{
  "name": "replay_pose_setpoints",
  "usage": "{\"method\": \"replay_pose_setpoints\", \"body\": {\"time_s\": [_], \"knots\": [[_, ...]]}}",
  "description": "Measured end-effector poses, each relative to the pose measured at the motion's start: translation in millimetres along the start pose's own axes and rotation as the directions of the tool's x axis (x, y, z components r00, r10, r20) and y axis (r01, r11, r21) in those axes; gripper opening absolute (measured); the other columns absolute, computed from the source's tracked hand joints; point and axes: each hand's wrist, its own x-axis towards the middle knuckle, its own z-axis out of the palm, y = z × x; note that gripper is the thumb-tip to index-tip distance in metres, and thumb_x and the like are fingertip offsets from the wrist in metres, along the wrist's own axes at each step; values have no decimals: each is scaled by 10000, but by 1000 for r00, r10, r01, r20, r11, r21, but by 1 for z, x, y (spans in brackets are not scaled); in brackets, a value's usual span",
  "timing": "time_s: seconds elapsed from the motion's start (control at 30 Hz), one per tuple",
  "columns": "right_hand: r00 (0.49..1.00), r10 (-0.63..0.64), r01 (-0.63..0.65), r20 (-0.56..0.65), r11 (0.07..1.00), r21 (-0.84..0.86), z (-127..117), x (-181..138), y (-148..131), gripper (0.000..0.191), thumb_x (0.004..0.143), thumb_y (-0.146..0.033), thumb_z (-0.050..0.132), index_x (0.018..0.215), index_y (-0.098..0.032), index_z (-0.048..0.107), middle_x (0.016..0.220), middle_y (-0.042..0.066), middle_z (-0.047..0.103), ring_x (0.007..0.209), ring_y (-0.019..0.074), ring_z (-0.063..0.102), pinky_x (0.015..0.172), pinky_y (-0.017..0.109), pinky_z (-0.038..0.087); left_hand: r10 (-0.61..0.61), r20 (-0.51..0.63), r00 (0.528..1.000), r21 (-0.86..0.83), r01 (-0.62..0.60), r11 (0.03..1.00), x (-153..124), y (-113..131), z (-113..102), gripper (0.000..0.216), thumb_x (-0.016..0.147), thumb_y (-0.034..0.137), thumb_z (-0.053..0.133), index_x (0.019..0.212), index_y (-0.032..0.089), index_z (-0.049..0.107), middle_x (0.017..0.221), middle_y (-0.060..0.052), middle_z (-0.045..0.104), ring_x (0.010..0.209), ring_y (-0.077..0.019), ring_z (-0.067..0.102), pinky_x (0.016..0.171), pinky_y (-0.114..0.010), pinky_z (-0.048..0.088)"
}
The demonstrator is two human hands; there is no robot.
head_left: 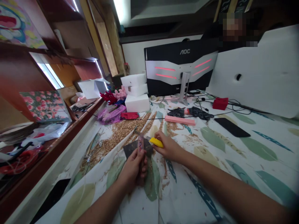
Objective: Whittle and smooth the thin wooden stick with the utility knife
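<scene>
My left hand (134,168) is wrapped round a thin wooden stick (140,143) with pinkish marks, held upright over a dark square pad (130,148) on the leaf-patterned cloth (210,161). My right hand (168,147) is closed on a yellow-handled knife (156,142), whose blade end points at the stick's upper part. Wood shavings (121,132) lie spread across the cloth beyond and left of both hands.
A pink bar (179,120), black gloves (201,113), a black phone (231,127) and a red box (220,103) lie further back. White foam blocks (137,92) and an AOC monitor (181,68) stand behind. Shelves (35,102) with clutter run along the left.
</scene>
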Motion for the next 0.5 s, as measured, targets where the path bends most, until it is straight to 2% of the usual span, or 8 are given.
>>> {"method": "replay_pose_setpoints", "body": {"time_s": [0.1,0.23,0.33,0.5], "knots": [[990,-65,85,127,984,-157,4,-5,0,178,916,-327,582,1046,-210,553,939,51,670,846,198,607,697,270,356,-13,28,1000,-3,13,1000,-2,-1,1,340,851,478,680,888,249,430,582,107,397,395,-41,280,332,-139,186],[974,-52,121,221,941,-315,6,-4,1,140,897,-341,619,919,-207,587,904,58,687,833,210,623,669,275,329,-17,23,1000,63,15,998,-5,-2,4,395,792,369,757,841,257,381,495,131,358,368,-46,229,323,-147,168],[978,-29,106,206,922,-373,4,-2,5,126,886,-331,630,923,-214,600,894,53,701,824,208,631,654,272,321,-25,16,1000,116,23,993,-8,-2,6,425,773,374,764,838,265,358,464,140,357,348,-47,204,313,-155,159],[995,15,35,101,879,-476,-6,2,12,126,888,-322,611,904,-197,622,899,58,714,816,204,633,661,269,321,-47,94,994,113,36,993,-10,-5,8,415,775,419,744,830,265,362,432,140,374,303,-52,200,285,-167,167]]}}
